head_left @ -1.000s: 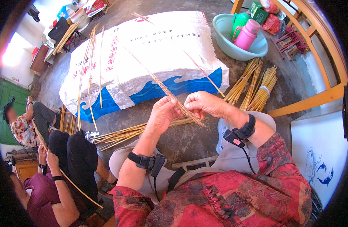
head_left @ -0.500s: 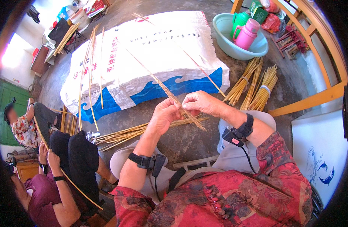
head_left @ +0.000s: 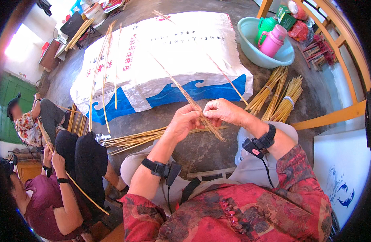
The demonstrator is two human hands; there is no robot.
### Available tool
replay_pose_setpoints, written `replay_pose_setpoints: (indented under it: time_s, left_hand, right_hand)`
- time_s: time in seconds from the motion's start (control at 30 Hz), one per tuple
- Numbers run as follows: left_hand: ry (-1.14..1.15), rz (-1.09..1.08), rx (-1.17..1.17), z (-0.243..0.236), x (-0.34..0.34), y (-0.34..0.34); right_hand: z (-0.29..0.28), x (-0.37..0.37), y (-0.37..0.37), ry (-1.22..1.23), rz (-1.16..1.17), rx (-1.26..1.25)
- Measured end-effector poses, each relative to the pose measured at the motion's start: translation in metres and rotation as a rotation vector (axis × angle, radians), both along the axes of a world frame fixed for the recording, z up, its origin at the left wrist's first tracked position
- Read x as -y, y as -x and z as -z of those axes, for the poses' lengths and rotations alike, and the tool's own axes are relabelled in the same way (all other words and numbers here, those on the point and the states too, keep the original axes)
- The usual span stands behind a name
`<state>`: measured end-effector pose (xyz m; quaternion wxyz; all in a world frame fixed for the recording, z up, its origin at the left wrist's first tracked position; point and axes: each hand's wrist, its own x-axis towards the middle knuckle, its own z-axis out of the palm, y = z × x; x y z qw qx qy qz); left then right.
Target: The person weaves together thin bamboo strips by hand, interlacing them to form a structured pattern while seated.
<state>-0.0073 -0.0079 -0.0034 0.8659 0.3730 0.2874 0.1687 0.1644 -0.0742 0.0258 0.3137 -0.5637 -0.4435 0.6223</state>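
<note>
A thin bundle of dry straw stalks (head_left: 180, 89) slants across in front of me, its frayed, bushy end pointing down toward my knees. My left hand (head_left: 185, 123) is closed around it just above that end, thumb and fingers pressed together. Against the bundle's right side, my right hand (head_left: 226, 112) pinches with thumb and forefinger; any single strand between the tips is too fine to make out. The bundle's long, thin far end reaches over a white sack sheet (head_left: 173, 48) with a blue wave border, spread on a low surface.
Loose stalks (head_left: 137, 139) lie on the floor beyond my knees. Tied stalk bundles (head_left: 288, 99) rest at the right, below a pale blue basin (head_left: 250, 50) holding a pink flask (head_left: 273, 42) and a green one. A wooden frame (head_left: 334, 115) stands right. Two people sit at left, one holding a long stalk (head_left: 82, 191).
The view has shifted slightly, so the sheet and basin appear a little further right. Both my hands stay at the straw bundle, with only small finger movement.
</note>
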Motion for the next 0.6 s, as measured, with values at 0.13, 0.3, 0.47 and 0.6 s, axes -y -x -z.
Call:
replay_pose_setpoints:
  time_s: [0.13, 0.3, 0.47, 0.6]
  left_hand:
    - [-0.012, 0.01, 0.015, -0.0004, 0.0008, 0.0012]
    - [0.018, -0.007, 0.026, -0.0028, 0.0009, -0.0006]
    - [0.055, -0.04, 0.062, -0.0042, 0.001, -0.0019]
    - [0.023, -0.037, 0.025, -0.0027, 0.0015, -0.0026]
  right_hand:
    - [-0.0025, 0.0016, 0.0016, -0.034, -0.01, 0.05]
    - [-0.0021, 0.0024, -0.0005, -0.126, 0.05, 0.15]
    - [-0.006, 0.0035, 0.0023, -0.106, 0.016, 0.127]
    - [-0.0073, 0.0051, 0.0008, -0.129, 0.008, 0.157]
